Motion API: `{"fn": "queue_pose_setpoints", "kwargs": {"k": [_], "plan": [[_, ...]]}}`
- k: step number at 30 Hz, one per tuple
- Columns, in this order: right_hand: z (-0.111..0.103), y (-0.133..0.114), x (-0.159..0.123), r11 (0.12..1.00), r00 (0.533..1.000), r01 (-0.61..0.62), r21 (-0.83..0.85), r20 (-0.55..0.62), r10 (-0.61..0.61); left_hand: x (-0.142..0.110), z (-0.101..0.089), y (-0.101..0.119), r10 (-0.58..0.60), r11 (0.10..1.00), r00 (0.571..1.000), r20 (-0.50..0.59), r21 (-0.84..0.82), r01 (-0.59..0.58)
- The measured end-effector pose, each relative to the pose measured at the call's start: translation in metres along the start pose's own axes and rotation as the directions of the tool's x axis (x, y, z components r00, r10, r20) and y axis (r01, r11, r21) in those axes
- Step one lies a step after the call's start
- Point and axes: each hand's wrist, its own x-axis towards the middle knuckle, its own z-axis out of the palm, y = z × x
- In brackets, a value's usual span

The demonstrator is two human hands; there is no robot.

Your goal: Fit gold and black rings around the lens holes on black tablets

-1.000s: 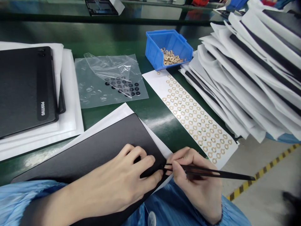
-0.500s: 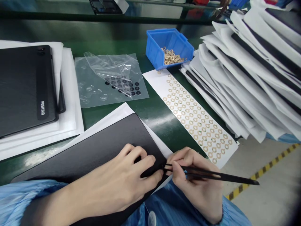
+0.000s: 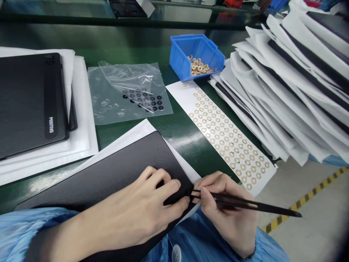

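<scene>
My left hand [image 3: 141, 207] lies on a black tablet cover [image 3: 114, 171], fingers curled and pressing at its near right corner. A white sheet [image 3: 133, 136] lies under that cover. My right hand [image 3: 226, 214] pinches black tweezers [image 3: 245, 205], whose tips touch the cover's corner right beside my left fingertips. Whether the tweezers hold anything there is too small to tell. Just beyond my right hand lies a white strip [image 3: 180, 91] covered with several small tan rings.
A blue bin [image 3: 196, 54] of tan rings stands at the back. A clear bag on a film with black rings [image 3: 131, 91] lies left of it. Another black cover [image 3: 27, 102] rests on white sheets at left. Sleeved covers [image 3: 294, 80] are heaped at right.
</scene>
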Motion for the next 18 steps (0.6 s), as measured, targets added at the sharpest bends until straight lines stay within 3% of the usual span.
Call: {"fn": "queue_pose_setpoints", "kwargs": {"k": [13, 18], "plan": [[-0.0042, 0.0028, 0.0042, 0.996, 0.992, 0.087, -0.011, 0.095, -0.085, -0.0017, 0.0002, 0.0013, -0.001, 1.0, 1.0, -0.005, 0.004, 0.001], [-0.0057, 0.0037, 0.005, 0.997, 0.993, 0.049, 0.058, 0.103, -0.055, -0.0018, 0.0009, 0.0012, -0.006, 1.0, 1.0, 0.0, 0.001, 0.006]]}}
